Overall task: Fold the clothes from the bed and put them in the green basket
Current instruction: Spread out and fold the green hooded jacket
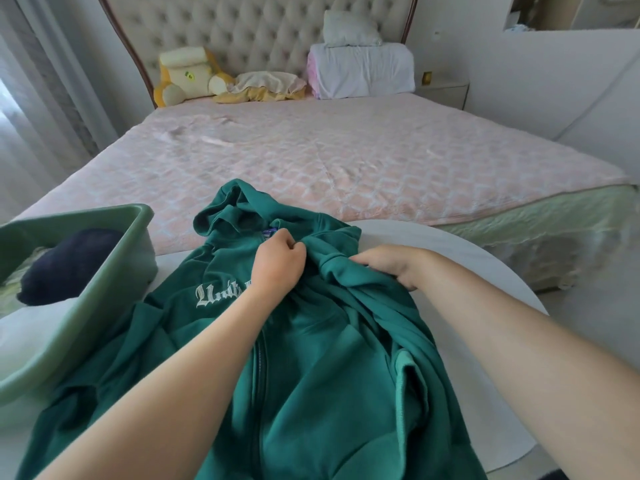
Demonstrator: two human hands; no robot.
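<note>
I had the green hoodie (pixel 311 375) lying front-up across the middle of the bench (pixel 450 244). Its hood (pixel 235 209) pointed at the far edge beside the bed (pixel 346 161), and its hem ran off the near edge towards me. The left hand (pixel 277 261) was curled tight, pinching fabric at the top of the zip (pixel 258 375) just under the collar. The right hand (pixel 391 266) held a bunched fold at the shoulder, with its fingertips partly buried in the cloth. The green basket (pixel 79 213) stood at the left edge of the bench, already holding a dark folded garment (pixel 69 265).

The hoodie was not yet folded, and I judged the risks to be in the cloth itself. The right side was rucked into thick ridges, so folding over them would have trapped a lump and left a crooked bundle. The weight hanging off the near edge could have dragged the whole garment towards me once the collar was let go. The left sleeve lay against the basket wall, so a hard pull could have shoved the basket outwards. The fleece looked heavy, and a loose fold could have sprung open on the lift.
</note>
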